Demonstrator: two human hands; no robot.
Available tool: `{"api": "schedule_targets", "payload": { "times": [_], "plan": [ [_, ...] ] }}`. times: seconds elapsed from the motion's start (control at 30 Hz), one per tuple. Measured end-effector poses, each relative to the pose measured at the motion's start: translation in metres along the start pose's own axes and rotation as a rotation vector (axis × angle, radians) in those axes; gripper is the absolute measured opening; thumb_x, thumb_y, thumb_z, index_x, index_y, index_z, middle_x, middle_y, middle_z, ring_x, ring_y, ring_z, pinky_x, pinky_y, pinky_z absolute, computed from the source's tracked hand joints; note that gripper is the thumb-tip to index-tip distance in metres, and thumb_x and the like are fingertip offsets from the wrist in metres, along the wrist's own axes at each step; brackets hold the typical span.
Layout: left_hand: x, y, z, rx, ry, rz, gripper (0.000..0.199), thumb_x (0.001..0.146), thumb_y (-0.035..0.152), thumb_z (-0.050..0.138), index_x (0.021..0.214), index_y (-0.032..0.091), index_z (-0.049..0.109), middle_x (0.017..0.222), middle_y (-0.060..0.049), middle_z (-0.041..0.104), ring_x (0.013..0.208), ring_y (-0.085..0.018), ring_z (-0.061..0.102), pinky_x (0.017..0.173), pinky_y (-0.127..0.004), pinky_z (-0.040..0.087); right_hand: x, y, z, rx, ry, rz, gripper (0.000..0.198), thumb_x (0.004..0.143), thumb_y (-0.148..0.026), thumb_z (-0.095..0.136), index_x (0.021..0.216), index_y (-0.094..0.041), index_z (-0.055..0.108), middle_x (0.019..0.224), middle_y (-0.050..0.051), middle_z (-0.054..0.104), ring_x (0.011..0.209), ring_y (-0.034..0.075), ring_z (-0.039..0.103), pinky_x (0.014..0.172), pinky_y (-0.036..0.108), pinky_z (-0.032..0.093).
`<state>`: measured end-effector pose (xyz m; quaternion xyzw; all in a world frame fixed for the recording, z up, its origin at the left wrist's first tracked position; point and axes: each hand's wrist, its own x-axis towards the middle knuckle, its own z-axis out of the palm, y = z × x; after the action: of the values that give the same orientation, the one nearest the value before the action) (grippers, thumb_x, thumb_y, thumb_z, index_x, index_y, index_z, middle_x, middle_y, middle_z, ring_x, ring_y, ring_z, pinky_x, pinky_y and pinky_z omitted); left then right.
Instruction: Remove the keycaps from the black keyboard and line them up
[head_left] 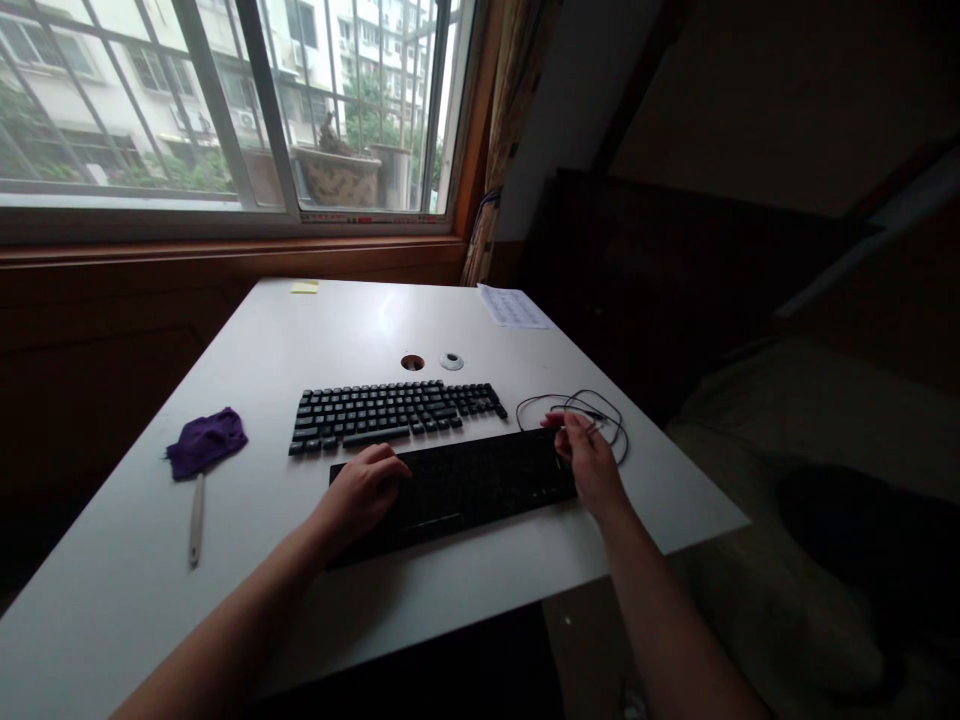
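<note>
A black keyboard base (pixel 480 485), its keys apparently taken off, lies slightly slanted near the front of the table. My left hand (pixel 369 485) rests over its left part, fingers curled down onto it. Above the right end hovers my right hand (pixel 585 455), thumb and fingers pinched on a thin pale stick (pixel 591 430), too small to make out its kind. Just behind the base, loose dark keycaps (pixel 375 410) are laid out in keyboard order. The black cable (pixel 621 420) lies coiled behind and beside my right hand.
On the left of the white table (pixel 292 640) lie a purple cloth (pixel 206 443) and a pale handle (pixel 196 525) extending from it. Printed paper (pixel 514 307), a yellow sticky note (pixel 304 287), a cable hole (pixel 412 363) and its round cover (pixel 451 361) are farther back.
</note>
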<state>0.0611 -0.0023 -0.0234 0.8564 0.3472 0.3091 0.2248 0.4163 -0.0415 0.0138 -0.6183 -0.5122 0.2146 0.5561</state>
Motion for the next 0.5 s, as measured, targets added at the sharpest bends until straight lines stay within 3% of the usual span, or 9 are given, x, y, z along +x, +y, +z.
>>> {"api": "schedule_targets", "payload": {
  "times": [0.1,0.23,0.5],
  "plan": [
    [0.001,0.002,-0.002,0.005,-0.009,0.0,0.035,0.073,-0.001,0.048,0.091,0.02,0.069,0.091,-0.004,0.061,0.085,-0.018,0.06,0.076,-0.028,0.049,-0.012,0.014,-0.02,0.127,0.049,0.09,0.038,0.093,-0.056,0.05,0.096,-0.021,0.067,0.094,0.005,0.069,0.068,0.014,0.053,0.059,0.024,0.044],
    [0.001,0.003,-0.004,0.016,-0.02,0.0,0.034,0.075,0.0,0.047,0.091,0.02,0.069,0.091,-0.004,0.061,0.086,-0.018,0.06,0.077,-0.029,0.049,-0.022,0.027,-0.045,0.117,0.143,0.106,0.043,0.092,-0.059,0.048,0.089,-0.02,0.067,0.091,0.006,0.069,0.072,0.016,0.056,0.064,0.027,0.046],
    [0.001,0.001,-0.004,0.037,-0.037,0.003,0.033,0.077,0.001,0.046,0.09,0.019,0.07,0.091,-0.004,0.062,0.086,-0.018,0.06,0.077,-0.029,0.049,-0.042,0.023,-0.07,-0.32,0.243,0.148,0.06,0.093,-0.067,0.028,0.079,-0.02,0.063,0.078,0.006,0.065,0.072,0.02,0.058,0.064,0.03,0.044]
  ]
}}
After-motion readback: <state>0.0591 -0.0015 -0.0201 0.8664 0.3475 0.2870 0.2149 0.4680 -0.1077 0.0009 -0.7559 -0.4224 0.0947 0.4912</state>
